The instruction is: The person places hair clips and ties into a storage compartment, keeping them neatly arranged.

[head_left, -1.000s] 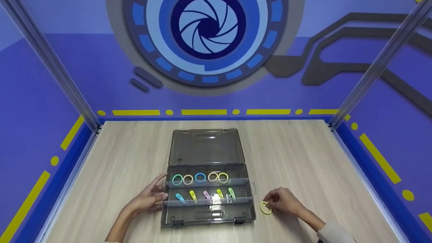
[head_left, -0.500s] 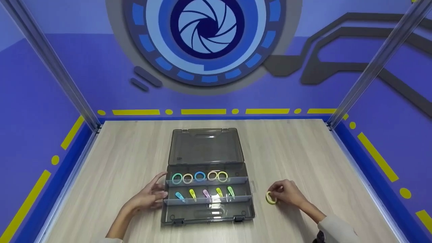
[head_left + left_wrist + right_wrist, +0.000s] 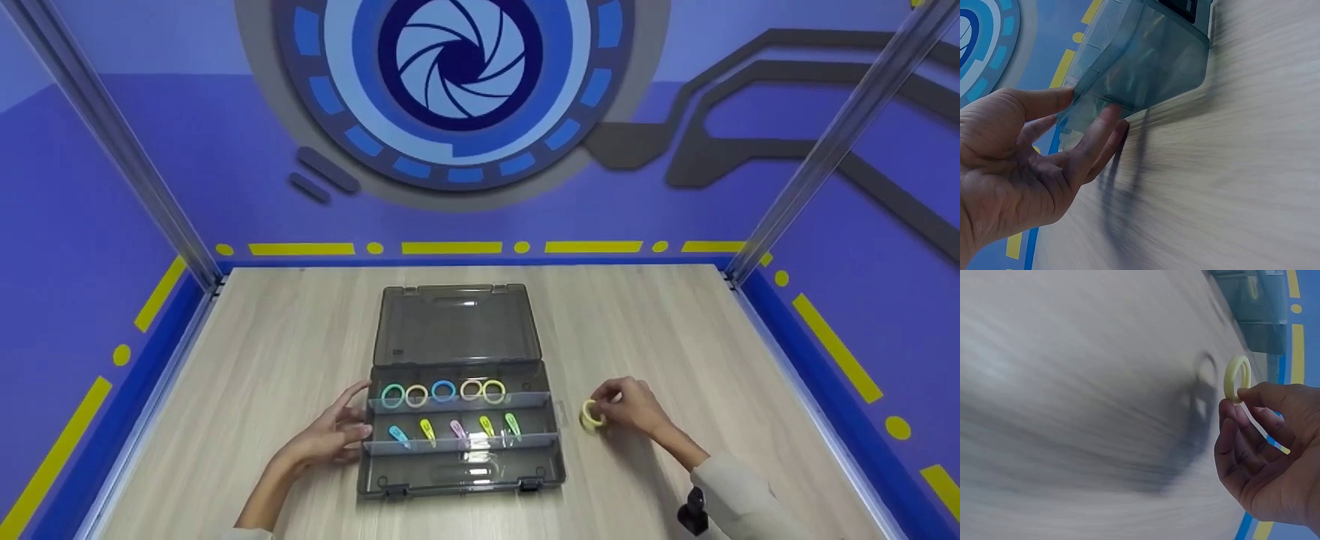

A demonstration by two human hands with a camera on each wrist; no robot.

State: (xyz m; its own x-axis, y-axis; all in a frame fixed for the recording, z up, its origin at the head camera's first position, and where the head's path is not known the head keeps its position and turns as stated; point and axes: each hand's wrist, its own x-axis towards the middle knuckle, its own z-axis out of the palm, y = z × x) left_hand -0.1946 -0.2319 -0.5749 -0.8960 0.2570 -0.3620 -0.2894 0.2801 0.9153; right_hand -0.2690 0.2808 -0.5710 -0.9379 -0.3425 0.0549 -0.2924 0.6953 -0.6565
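Note:
Between thumb and fingertips, my right hand (image 3: 631, 405) pinches a pale yellow hair tie (image 3: 1234, 378), held above the table just right of the box. A smoky clear divided box (image 3: 457, 474) lies with its lid (image 3: 457, 326) folded back. Fairly straight fingers of my left hand (image 3: 324, 439) touch the box's left side; the left wrist view shows the thumb at its rim. In the far compartment, several hair ties (image 3: 443, 391) stand in a row, green, peach, blue and yellow. Several snap hair clips (image 3: 458, 430) lie in the middle compartment. No items show in the near one.
A pale wood-grain table (image 3: 300, 337) carries the box. Blue printed walls with yellow dashes (image 3: 450, 248) and metal corner posts (image 3: 825, 157) enclose its back and sides. A dark object (image 3: 694, 512) hangs at the right sleeve.
My right hand has moved away from the table's front edge with the yellow hair tie, first a little right, then back left toward the box. My left hand has stayed at the box.

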